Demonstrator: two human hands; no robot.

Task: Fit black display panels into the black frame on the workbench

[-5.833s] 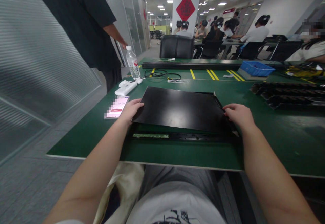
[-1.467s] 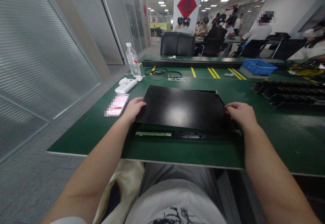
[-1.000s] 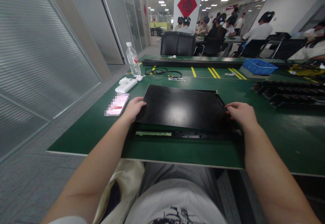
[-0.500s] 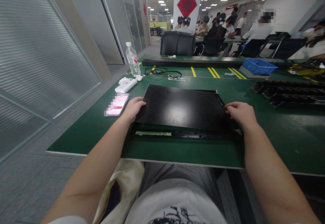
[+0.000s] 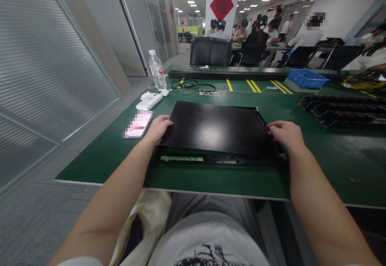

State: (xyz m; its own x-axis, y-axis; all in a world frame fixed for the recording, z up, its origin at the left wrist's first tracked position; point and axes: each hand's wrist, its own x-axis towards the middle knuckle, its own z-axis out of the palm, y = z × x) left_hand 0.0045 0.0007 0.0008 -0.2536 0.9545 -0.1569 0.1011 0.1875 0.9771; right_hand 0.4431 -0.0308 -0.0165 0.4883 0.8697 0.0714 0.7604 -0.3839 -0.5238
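Note:
A flat, glossy black screen panel (image 5: 208,125) lies tilted over a black frame (image 5: 241,160), its left side raised. A green circuit strip (image 5: 181,158) shows along the frame's near side, below the panel's front edge. My left hand (image 5: 159,128) is closed on the panel's left edge, thumb on top and the other fingers partly hidden. At the right side, my right hand (image 5: 285,133) pinches the frame's rim, close to the panel's right edge. Whether its fingertips also touch the panel I cannot tell.
On the green table (image 5: 120,161), a phone (image 5: 139,124), a white device (image 5: 149,102) and a water bottle (image 5: 157,71) stand left. A black cable (image 5: 193,85) lies behind the panel. Further right are a blue bin (image 5: 307,79) and dark metal strips (image 5: 343,111). People sit beyond.

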